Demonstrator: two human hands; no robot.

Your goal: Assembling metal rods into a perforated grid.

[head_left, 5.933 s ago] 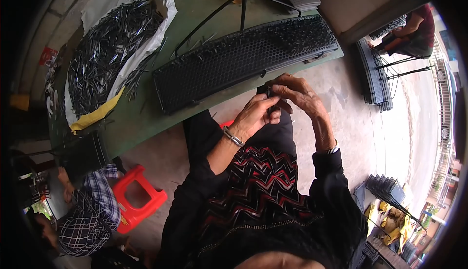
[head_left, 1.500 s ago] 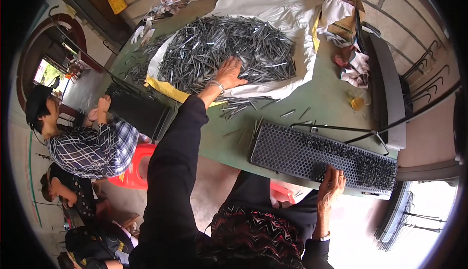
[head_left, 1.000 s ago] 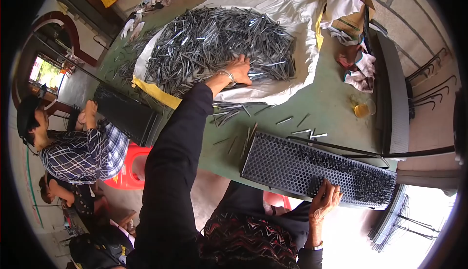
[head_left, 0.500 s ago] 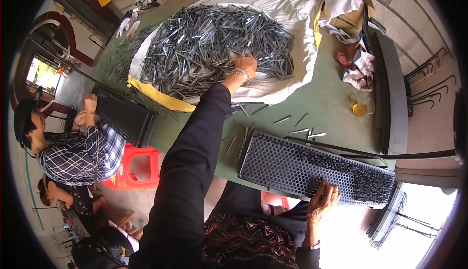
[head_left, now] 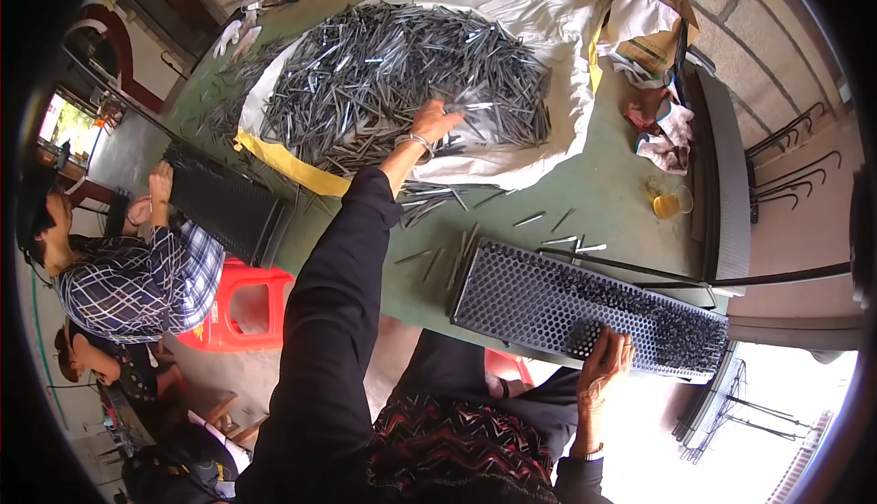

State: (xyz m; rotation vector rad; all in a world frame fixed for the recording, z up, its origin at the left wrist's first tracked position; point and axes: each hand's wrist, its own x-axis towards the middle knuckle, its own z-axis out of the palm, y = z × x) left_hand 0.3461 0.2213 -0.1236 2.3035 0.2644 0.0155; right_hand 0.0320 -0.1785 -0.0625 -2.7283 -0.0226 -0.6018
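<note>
My left hand is over a large heap of thin dark metal sticks, thumb and fingers apart. A few bright, blurred sticks lie just beyond its fingertips, apparently not gripped. The heap rests on a white cloth sheet. In front of me a black perforated tray lies slanted along the table edge. Short dark pieces fill many holes on its right part, and a small dark cluster sits beside my right hand. That hand's fingers are curled together at the tray's front edge; what they hold is hidden.
Loose sticks lie between heap and tray on the green table. A cup of yellow liquid, gloves and stacked dark panels are at right. Another person works at a black tray on the left.
My left hand has shifted left over the heap and its fingers have spread, with sticks blurred beside it. My right hand stays at the tray's front edge. The whole view has shifted slightly.
</note>
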